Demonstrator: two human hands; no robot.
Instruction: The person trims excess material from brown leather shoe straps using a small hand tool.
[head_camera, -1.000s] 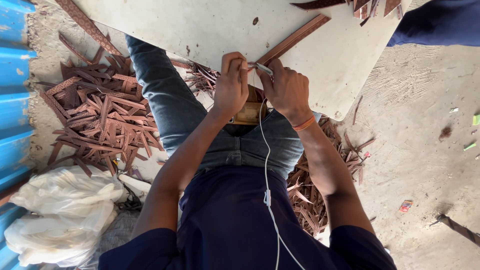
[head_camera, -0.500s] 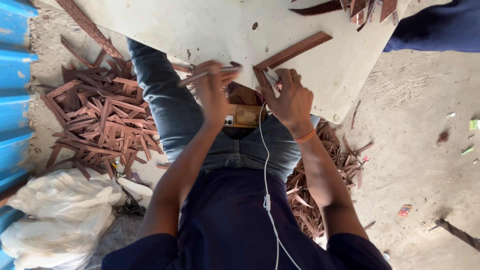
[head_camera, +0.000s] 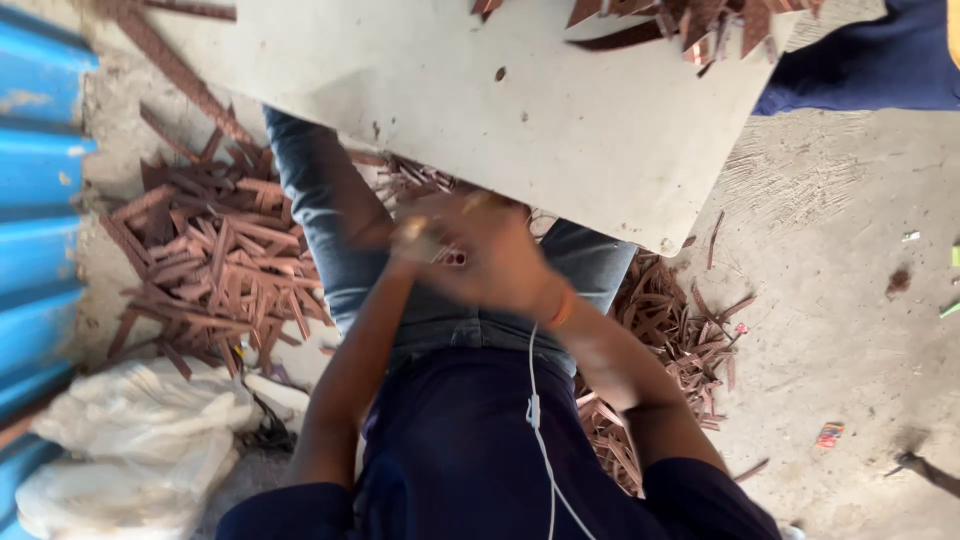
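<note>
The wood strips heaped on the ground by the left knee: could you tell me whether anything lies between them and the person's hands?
Yes. The left thigh lies between the blurred hands, held together over the lap, and the wood strips piled on the ground on its far side. What the hands hold cannot be told.

- White plastic bags (head_camera: 130, 440): two crumpled, soft bundles lying on the floor well to the left of and below the white desk (head_camera: 500, 110), beside the blue corrugated wall.
- Small wrapper (head_camera: 829, 434): a flat red and blue scrap on the floor, well below the desk's right corner.
- No labels, signs or screens show.
</note>
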